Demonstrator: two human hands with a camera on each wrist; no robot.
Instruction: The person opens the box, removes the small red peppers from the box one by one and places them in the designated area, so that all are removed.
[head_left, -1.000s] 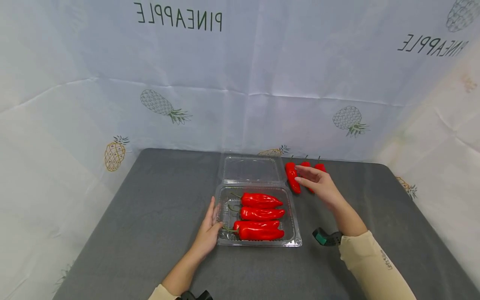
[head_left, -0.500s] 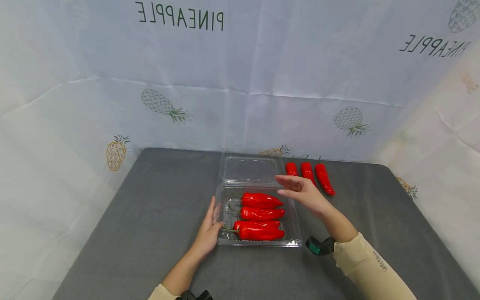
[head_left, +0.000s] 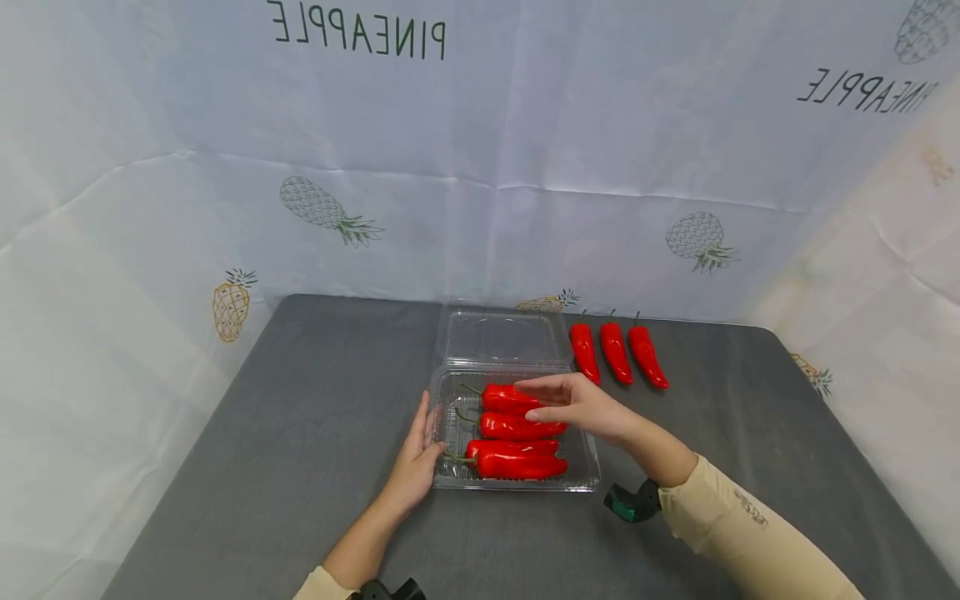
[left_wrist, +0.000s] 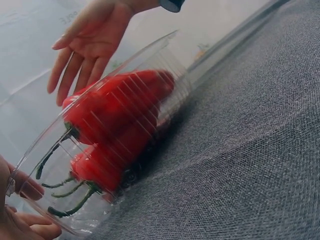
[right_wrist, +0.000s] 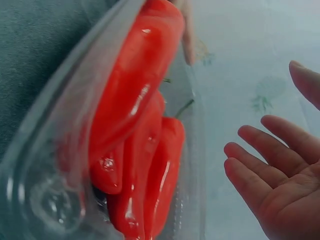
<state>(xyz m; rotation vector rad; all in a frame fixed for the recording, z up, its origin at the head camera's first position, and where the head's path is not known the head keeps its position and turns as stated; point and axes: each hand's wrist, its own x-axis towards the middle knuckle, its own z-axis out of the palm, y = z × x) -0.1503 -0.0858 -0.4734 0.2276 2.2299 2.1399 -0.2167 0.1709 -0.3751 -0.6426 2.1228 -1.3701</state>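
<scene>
A clear plastic clamshell box (head_left: 480, 486) lies with its lid folded back on the grey table. Several red peppers (head_left: 517, 465) with green stems lie across it, stems to the left; the lower ones overlap. My left hand (head_left: 414, 462) grips the box's left wall, with fingertips on both sides of the plastic in the left wrist view. My right hand (head_left: 581, 406) hovers over the upper peppers and hides their right ends in the head view. Its fingers are spread and hold nothing, as the right wrist view shows with the palm (right_wrist: 295, 200).
Three more red peppers (head_left: 615, 353) lie side by side right of the transparent lid (head_left: 504, 337), stems to the back. The grey table (head_left: 337, 375) ends at a white curtain (head_left: 585, 125) printed with pineapples. A black wrist device (head_left: 632, 502) hangs at the right wrist.
My right hand has moved left and toward me, from over the loose peppers to over the box. The left hand, the box and all the peppers have stayed in place.
</scene>
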